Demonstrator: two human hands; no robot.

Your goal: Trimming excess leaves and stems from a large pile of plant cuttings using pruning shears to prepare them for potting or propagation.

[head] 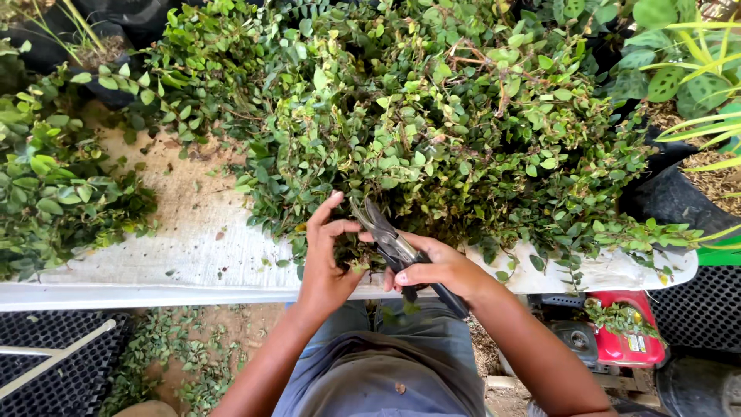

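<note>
Shears (388, 241) sit in the right hand (434, 270), fingers wrapped tight round the dark handles, blades parted and pointing up-left into the vine pile (432, 116). Left hand (328, 255) is just beside the blades, thumb and fingers pinched together on a small sprig; whether it touches the blades cannot be told. Vines, small-leaved with thin brown stems, are heaped over a white bench (185, 255). A smaller heap of cuttings (54, 193) lies at the bench's left end, well apart from the hands. Below the bench: black plastic trays (62, 363) left, a red engine (629, 340) right, loose leaves on the dirt (185, 347).
</note>
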